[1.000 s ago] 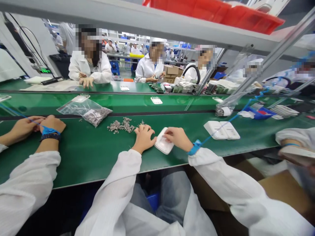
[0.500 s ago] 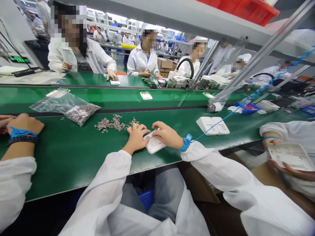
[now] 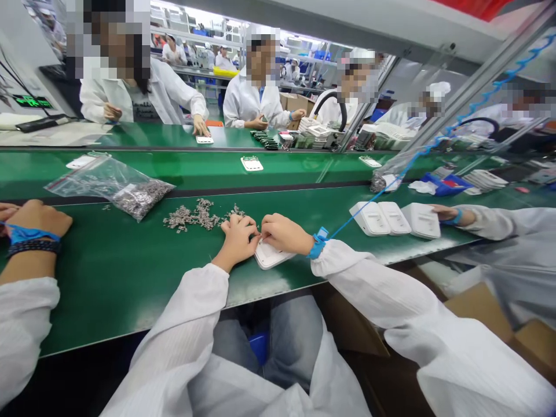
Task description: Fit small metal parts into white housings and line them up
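A white plastic housing (image 3: pixel 273 257) lies on the green work surface in front of me, its far part covered by my hands. My left hand (image 3: pixel 238 238) is at the housing's left edge, thumb and fingers curled together; whatever they pinch is too small to make out. Bent over the top of the housing, my right hand (image 3: pixel 285 233) has its fingertips pressed together close to my left fingertips, and what is in them is hidden. Just beyond my left hand is a loose pile of small metal pieces (image 3: pixel 200 213).
A clear zip bag (image 3: pixel 141 197) of similar metal pieces lies at the left. White housings (image 3: pixel 377 219) stand in a row at the right, where a co-worker's hand (image 3: pixel 445 213) touches the last one. Another person's hand (image 3: pixel 41 223) rests at far left. A blue cord (image 3: pixel 360 209) runs from my right wristband.
My right hand's fingers have closed in toward my left fingertips over the housing. At the right, the co-worker has set another white housing at the end of the row.
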Demonstrator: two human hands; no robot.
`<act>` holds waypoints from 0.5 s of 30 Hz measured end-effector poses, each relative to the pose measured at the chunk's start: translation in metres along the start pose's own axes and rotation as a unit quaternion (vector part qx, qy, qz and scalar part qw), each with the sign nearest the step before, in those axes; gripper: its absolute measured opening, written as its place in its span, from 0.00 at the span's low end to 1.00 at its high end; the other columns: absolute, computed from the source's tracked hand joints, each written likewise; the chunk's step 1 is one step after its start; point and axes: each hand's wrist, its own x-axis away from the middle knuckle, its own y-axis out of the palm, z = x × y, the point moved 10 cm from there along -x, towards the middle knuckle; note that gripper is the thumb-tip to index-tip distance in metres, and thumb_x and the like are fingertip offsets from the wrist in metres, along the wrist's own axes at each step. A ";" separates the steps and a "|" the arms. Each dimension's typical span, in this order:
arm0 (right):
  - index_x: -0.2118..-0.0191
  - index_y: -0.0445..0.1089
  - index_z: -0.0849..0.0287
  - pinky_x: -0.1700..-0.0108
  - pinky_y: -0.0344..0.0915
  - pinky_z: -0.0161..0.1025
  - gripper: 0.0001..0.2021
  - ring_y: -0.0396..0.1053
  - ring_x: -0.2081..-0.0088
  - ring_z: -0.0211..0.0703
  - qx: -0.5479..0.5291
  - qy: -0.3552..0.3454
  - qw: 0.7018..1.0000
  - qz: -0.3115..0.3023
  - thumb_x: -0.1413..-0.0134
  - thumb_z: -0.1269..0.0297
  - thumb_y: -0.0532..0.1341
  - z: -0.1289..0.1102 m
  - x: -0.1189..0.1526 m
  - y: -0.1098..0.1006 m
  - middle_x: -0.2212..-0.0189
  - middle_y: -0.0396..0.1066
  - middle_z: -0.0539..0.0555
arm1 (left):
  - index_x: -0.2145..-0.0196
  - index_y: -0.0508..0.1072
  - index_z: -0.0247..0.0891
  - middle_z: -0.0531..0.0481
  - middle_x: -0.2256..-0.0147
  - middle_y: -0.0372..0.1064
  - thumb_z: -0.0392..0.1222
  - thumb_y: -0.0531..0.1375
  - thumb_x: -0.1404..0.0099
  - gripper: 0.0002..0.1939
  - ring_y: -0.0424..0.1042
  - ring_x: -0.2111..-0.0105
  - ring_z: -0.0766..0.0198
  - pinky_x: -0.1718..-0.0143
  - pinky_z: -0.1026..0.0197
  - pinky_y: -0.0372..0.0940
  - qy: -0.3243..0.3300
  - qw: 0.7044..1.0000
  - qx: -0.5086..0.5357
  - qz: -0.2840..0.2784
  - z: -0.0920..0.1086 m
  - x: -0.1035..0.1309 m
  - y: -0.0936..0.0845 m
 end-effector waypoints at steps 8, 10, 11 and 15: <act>0.68 0.72 0.60 0.59 0.62 0.36 0.08 0.67 0.62 0.39 -0.044 -0.030 0.998 -0.046 0.51 0.72 0.72 0.008 -0.003 -0.002 0.63 0.70 0.52 | 0.74 0.73 0.38 0.47 0.59 0.72 0.42 0.66 0.42 0.07 0.58 0.53 0.53 0.54 0.47 0.47 -0.023 0.999 0.017 -0.020 -0.002 0.000 0.002; 0.67 0.73 0.61 0.53 0.65 0.38 0.05 0.68 0.56 0.42 -0.056 -0.044 0.997 -0.007 0.46 0.73 0.69 0.005 0.010 -0.006 0.58 0.71 0.54 | 0.73 0.73 0.38 0.47 0.58 0.72 0.42 0.66 0.42 0.07 0.58 0.53 0.53 0.54 0.47 0.46 -0.032 0.999 0.020 -0.036 -0.003 0.001 0.005; 0.66 0.73 0.61 0.50 0.66 0.40 0.03 0.68 0.53 0.44 -0.062 -0.045 0.997 0.023 0.44 0.72 0.67 0.005 0.017 -0.009 0.56 0.70 0.56 | 0.73 0.72 0.37 0.47 0.58 0.72 0.41 0.66 0.42 0.07 0.58 0.53 0.53 0.53 0.47 0.46 -0.032 0.998 0.021 -0.041 -0.003 0.000 0.006; 0.67 0.73 0.62 0.48 0.68 0.48 0.06 0.65 0.52 0.49 -0.045 -0.043 0.992 0.107 0.38 0.71 0.60 0.003 0.035 -0.009 0.54 0.69 0.60 | 0.72 0.71 0.37 0.46 0.58 0.71 0.41 0.66 0.42 0.07 0.57 0.52 0.53 0.53 0.47 0.47 -0.031 0.998 0.027 -0.040 -0.003 0.000 0.007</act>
